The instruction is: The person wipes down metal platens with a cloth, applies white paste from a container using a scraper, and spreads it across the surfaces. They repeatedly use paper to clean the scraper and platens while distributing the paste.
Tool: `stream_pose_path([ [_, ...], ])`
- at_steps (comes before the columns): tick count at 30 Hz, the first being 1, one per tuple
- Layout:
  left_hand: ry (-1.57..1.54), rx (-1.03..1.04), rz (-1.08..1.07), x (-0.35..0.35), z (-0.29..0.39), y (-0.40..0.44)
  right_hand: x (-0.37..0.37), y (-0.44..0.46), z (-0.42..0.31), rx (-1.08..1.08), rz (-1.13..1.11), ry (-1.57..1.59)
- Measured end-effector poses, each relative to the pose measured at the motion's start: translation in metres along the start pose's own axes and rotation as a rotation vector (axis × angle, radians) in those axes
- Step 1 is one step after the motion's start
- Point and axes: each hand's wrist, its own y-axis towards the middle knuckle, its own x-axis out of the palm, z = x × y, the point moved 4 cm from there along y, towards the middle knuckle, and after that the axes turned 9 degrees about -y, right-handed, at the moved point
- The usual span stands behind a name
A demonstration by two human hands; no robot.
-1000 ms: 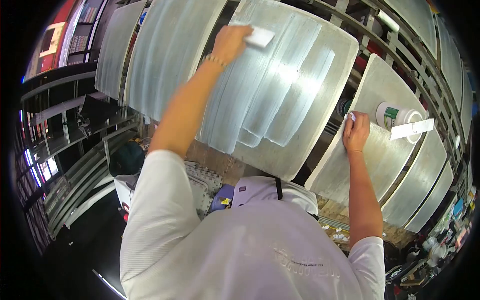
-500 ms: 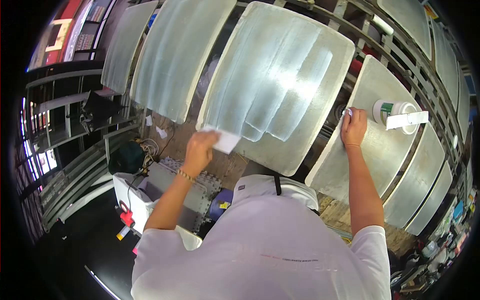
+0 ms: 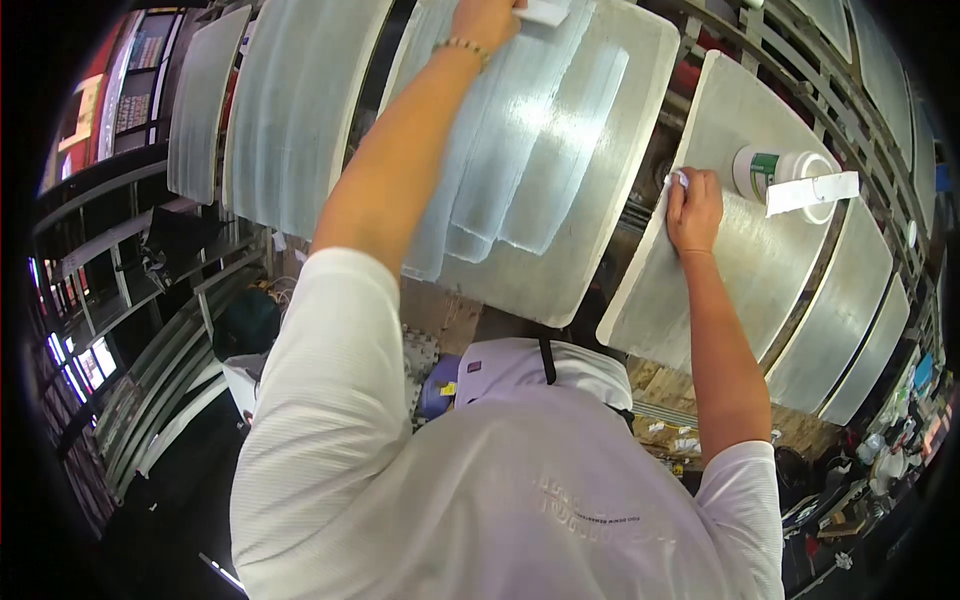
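My left hand, at the top of the view, is closed on a white flat card. The card lies over the far part of a pale grey panel coated in long, bluish, wet-looking strips. My right hand rests at the left edge of the neighbouring panel, its fingers curled around a small white scrap whose kind I cannot make out. Just right of that hand, a white tub with a green label sits on the same panel. A white strip extends across the tub's near end.
More grey panels, such as a streaked one on the left, stand side by side on a metal frame. A black item lies on metal racking at the left. Mixed clutter fills the lower right.
My left hand has moved with the card from the coated panel's near edge to its far part. My right hand stays at its panel edge. The view has shifted slightly.
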Motion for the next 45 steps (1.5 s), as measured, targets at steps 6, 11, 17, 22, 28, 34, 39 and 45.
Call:
stream_pose_path([
  [6, 0.008, -0.041, -0.174, -0.058, 0.042, -0.218, -0.004, 0.0, -0.001, -0.006, 0.007, -0.004],
  [11, 0.022, -0.255, -0.256, -0.115, 0.111, -0.394, -0.003, -0.002, -0.002, -0.02, 0.041, -0.007],
  [17, -0.079, -0.154, -0.204, -0.121, 0.105, -0.313, -0.004, 0.001, 0.0, -0.022, 0.055, 0.022],
  [22, 0.016, 0.038, -0.035, -0.032, 0.077, -0.091, -0.004, 0.0, 0.001, -0.011, 0.039, 0.054],
  [28, 0.091, 0.019, -0.015, 0.045, 0.069, 0.028, -0.005, 0.002, 0.003, 0.017, -0.007, 0.075],
  [34, 0.053, 0.042, -0.154, 0.024, 0.094, -0.108, -0.007, 0.001, 0.003, -0.029, 0.049, 0.099],
  [39, 0.028, -0.149, -0.219, -0.03, 0.148, -0.327, -0.005, 0.0, 0.003, -0.043, 0.047, 0.102],
  [45, 0.033, -0.266, -0.312, -0.08, 0.187, -0.401, -0.003, 0.0, 0.005, -0.054, 0.059, 0.072],
])
